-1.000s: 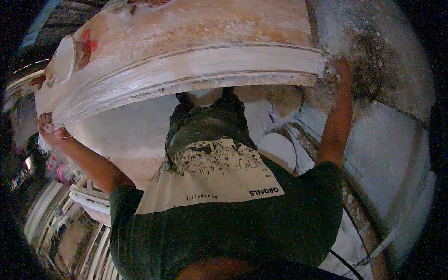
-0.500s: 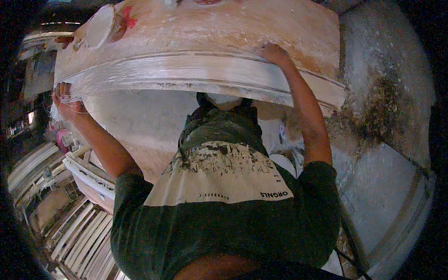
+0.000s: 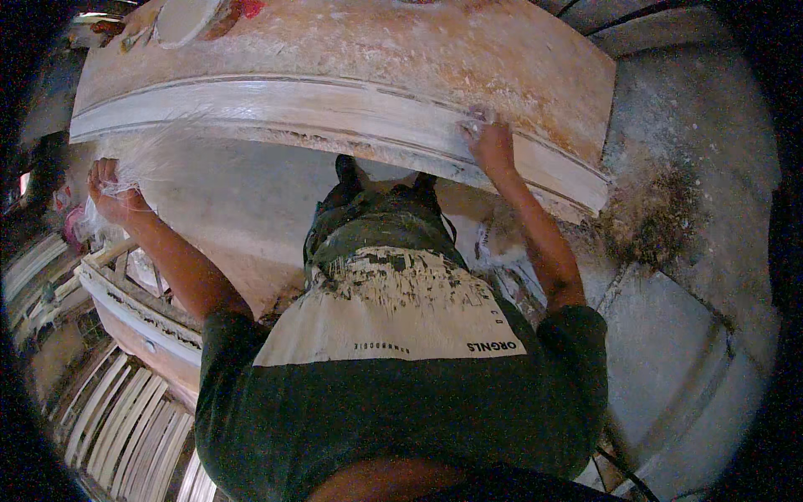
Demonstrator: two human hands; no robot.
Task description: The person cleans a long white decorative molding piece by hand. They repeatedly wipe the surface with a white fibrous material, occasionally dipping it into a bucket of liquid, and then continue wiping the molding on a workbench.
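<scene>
There, the right hand (image 3: 493, 146) pressed flat on the white moulding (image 3: 335, 113) along the desk (image 3: 376, 42) edge, while the left hand (image 3: 113, 192), well apart, gripped a tuft of white fibres (image 3: 159, 155) beside that moulding.

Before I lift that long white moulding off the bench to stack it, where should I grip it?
Probably two-handed from the near side, hands spread along the long white moulding: its near edge overhangs the bench and it is long and thin, likely to flex.
</scene>
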